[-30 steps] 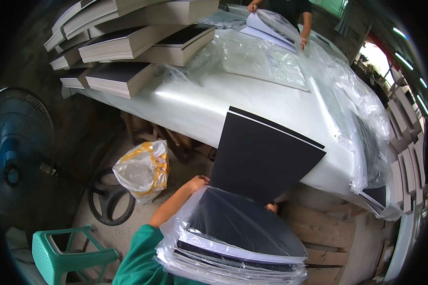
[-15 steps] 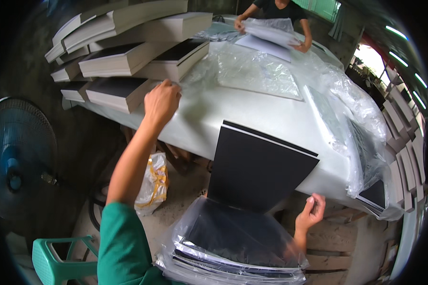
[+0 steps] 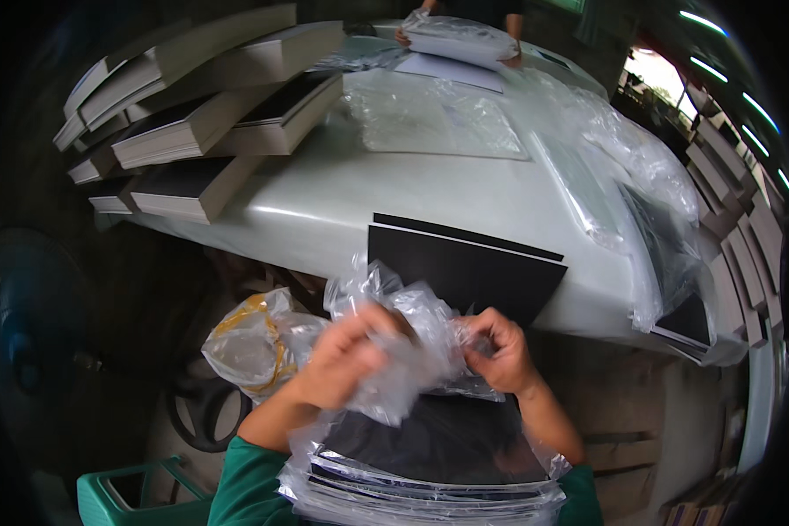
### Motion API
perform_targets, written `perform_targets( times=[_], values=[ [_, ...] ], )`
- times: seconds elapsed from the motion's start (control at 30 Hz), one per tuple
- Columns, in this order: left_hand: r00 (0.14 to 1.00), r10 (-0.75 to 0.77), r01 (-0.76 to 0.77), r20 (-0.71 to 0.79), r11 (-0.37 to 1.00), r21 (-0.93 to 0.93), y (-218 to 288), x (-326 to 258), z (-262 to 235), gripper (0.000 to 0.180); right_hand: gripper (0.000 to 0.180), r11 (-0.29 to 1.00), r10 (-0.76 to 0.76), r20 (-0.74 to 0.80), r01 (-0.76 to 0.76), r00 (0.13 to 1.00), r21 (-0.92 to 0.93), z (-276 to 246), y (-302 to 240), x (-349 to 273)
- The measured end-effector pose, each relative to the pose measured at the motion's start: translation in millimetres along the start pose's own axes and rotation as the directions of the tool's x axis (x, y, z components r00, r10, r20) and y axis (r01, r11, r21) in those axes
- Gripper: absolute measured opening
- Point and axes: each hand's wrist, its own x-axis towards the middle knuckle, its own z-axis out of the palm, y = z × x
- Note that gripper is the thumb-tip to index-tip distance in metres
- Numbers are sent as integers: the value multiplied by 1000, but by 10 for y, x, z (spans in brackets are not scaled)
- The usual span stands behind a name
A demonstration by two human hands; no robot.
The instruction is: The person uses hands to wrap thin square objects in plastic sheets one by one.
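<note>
Between my hands is a crumpled clear plastic bag [image 3: 421, 324]. My right hand [image 3: 501, 355] pinches its right side with fingers and thumb. My left hand [image 3: 346, 355], blurred by motion, has its fingers curled on the left side of the plastic. Just beyond, black boards or sheets with a pale layer between them [image 3: 473, 267] lean upright against the table edge; the plastic and my right hand cover their lower part. Below my hands, close to my body, rests a stack of black flat pieces in clear plastic [image 3: 430, 438].
Thick black-topped stacks [image 3: 184, 188] stand at the table's left. Across the pale table [image 3: 324, 206] lie a flat plastic-wrapped piece [image 3: 447, 127] and loose plastic [image 3: 640, 167]. A co-worker's hands hold a wrapped stack [image 3: 460, 39]. A green stool [image 3: 140, 491] and fan [image 3: 31, 316] stand left.
My left hand has come from beside the left stacks to in front of me. My right hand has moved up and left. Crumpled plastic is now between both hands; the view has shifted.
</note>
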Motion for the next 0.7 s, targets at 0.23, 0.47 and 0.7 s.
perform_targets(
  times=[0.23,0.47,0.7],
  values=[
    [945,-326,321,-8,925,202,-706,-213,-335,62,11,876,362,-181,-267,915,401,-196,533,-315],
    [858,-350,425,-376,894,139,-789,-304,-656,7,15,736,384,-364,-44,848,676,-346,778,-740],
    [861,-483,509,-161,826,242,-809,-276,-544,58,41,737,672,-28,-664,740,130,-456,872,-1109]
  ],
)
